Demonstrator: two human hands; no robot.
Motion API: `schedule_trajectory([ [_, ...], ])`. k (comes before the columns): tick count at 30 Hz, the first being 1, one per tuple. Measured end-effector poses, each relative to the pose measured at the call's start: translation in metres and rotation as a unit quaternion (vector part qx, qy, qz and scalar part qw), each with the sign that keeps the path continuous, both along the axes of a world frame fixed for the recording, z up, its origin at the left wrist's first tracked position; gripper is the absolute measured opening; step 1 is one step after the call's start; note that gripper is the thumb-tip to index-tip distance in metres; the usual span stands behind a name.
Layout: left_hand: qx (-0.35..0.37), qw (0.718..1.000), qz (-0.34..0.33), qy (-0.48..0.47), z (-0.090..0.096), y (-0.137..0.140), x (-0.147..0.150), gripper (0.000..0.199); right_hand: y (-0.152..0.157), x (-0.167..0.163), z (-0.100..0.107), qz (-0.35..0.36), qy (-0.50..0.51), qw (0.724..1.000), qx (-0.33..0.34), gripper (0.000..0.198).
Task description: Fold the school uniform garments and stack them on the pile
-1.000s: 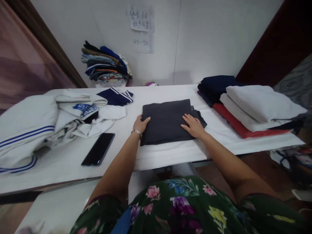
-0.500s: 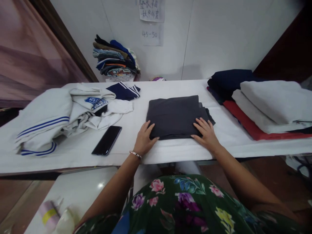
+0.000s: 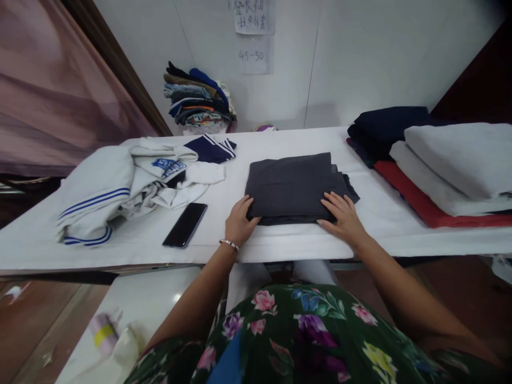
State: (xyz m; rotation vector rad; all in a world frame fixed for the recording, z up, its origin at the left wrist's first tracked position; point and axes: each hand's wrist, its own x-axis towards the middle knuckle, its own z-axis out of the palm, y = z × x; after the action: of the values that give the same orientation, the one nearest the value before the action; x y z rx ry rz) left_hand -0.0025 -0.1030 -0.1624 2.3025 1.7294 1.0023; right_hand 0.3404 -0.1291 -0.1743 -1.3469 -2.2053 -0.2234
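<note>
Charcoal folded garment [image 3: 288,184], both hands [image 3: 239,221] [image 3: 344,218] loosely spread, touching its near corners

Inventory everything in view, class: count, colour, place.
Folded cloth garment: 1, dark grey, centre
Draped table: 1, white, centre
Rectangular phone: 1, black, left of garment
Crumpled clothes: count unclear, white and navy, left
Folded clothes stack: 1, multicoloured, right
Clothes pile: 1, multicoloured, behind table
Paper sheets: 2, white, wall
Curtain: 1, pink, left
Cylindrical roll: 1, pinkish, lower left
Left hand: 1, bare, garment's left side
Right hand: 1, bare, garment's right side
</note>
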Motion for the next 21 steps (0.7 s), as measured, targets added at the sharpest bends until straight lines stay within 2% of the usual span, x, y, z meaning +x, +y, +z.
schedule_trajectory([
  [3, -0.002, 0.999, 0.003, 0.033, 0.002, -0.001, 0.005, 0.065, 0.001, -0.003, -0.001, -0.022, 0.008, 1.0, 0.01, 0.05],
  [9, 0.015, 0.999, 0.019, 0.043, 0.0, 0.007, 0.004, 0.057, 0.002, -0.003, -0.002, -0.033, 0.008, 0.999, 0.029, 0.045],
  [16, -0.004, 0.998, 0.02, 0.056, -0.001, 0.007, 0.003, 0.068, 0.0, 0.006, -0.003, -0.117, 0.021, 0.993, -0.016, 0.061],
  [21, -0.036, 0.994, 0.074, 0.072, 0.004, 0.004, 0.002, 0.069, 0.0, 0.01, -0.004, -0.141, 0.04, 0.989, -0.027, 0.068],
])
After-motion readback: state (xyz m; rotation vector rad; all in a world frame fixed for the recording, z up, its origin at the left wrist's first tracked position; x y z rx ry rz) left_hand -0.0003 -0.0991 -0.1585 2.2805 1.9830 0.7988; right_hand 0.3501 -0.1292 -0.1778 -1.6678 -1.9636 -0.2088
